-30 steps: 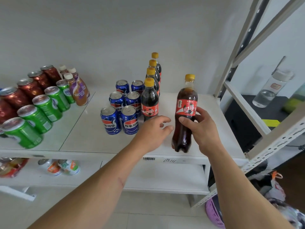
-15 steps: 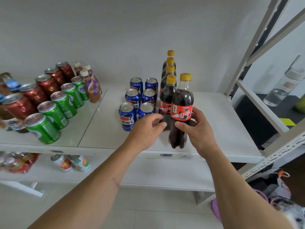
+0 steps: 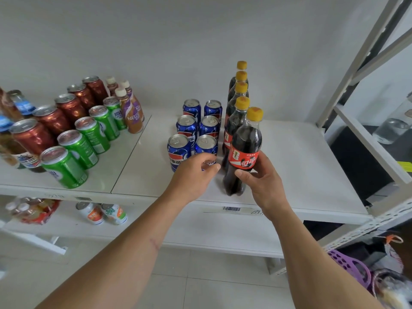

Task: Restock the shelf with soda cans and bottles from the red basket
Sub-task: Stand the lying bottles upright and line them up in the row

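Bottle now fifth in row (six cans)

Cola bottles, yellow caps: five, one in the right hand's fingers, four in line beyond them. Blue cans: six, just past the left hand's fingertips. Green cans: five, far left of the fingers. Red-brown cans: five countable. Coffee bottles: three.
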